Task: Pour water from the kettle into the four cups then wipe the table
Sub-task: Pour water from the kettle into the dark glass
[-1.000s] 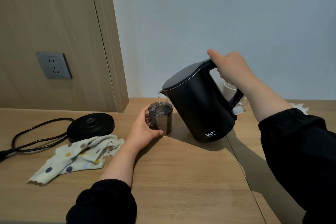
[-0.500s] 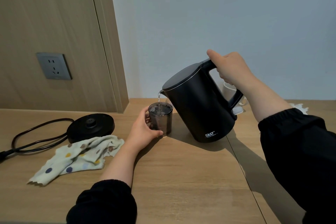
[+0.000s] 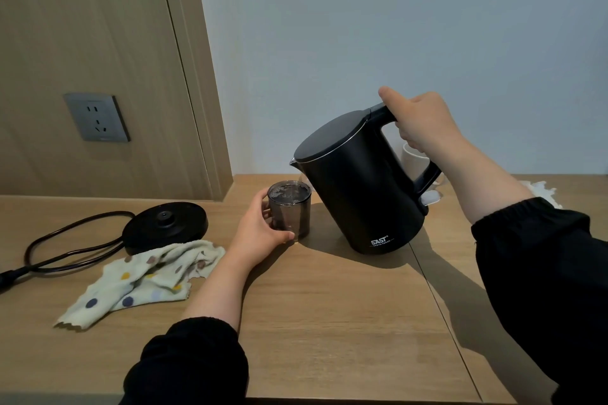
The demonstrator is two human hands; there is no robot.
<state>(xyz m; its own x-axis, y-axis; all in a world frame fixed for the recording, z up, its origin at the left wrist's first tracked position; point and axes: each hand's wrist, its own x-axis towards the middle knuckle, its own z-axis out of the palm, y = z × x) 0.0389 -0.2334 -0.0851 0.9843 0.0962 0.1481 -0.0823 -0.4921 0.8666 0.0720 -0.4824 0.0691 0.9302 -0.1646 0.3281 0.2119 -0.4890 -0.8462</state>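
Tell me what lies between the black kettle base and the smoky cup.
Head view: the left hand, gripping the smoky translucent cup; bare wooden table beside the round black base.

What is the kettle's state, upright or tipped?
Tipped. The right hand grips the kettle by the handle; its body leans spout-first toward the cup that the left hand holds. No stream shows.

A pale grey-blue wall (image 3: pixel 394 26) meets a wood panel (image 3: pixel 82 26) bearing a grey socket (image 3: pixel 97 117), above a wooden table (image 3: pixel 329 322).
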